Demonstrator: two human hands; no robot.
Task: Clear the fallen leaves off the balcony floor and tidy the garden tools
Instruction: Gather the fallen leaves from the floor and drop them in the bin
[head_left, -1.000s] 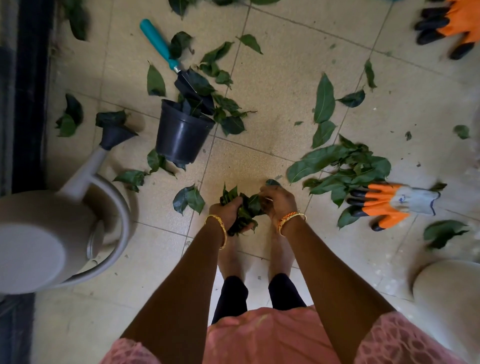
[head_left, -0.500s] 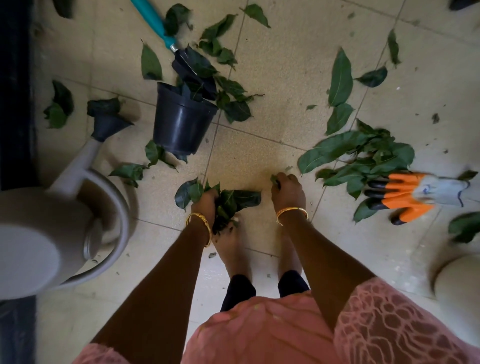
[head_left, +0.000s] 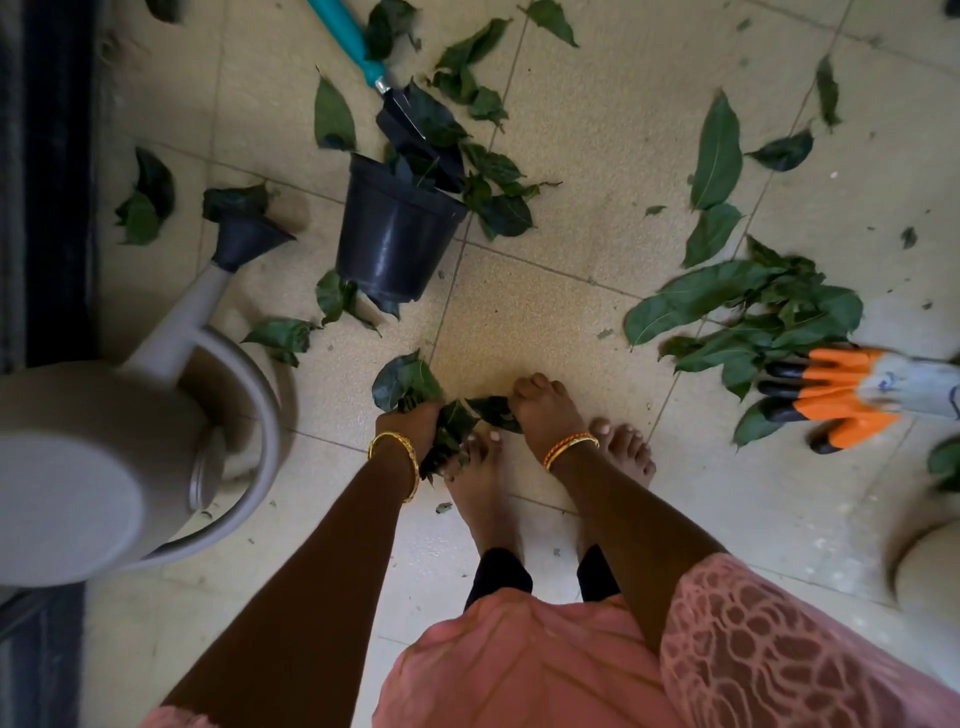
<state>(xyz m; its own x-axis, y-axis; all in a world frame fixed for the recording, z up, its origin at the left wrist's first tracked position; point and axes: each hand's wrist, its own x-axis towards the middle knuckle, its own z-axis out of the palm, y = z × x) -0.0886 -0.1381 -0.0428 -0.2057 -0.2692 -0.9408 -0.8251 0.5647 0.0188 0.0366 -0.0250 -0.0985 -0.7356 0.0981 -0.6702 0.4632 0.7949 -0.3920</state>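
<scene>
Balcony floor (head_left: 597, 130) of pale beige speckled tiles w/ thin dark grout lines running diagonally across the view. Tiles look dusty, w/ small bits of debris. Along the left edge, a dark strip (head_left: 57, 182), poss. a door track or threshold; detail too dim to tell. Light is soft, even daylight, no hard shadows. Bottom right, a pale rounded object (head_left: 930, 566), partly cut off.
</scene>
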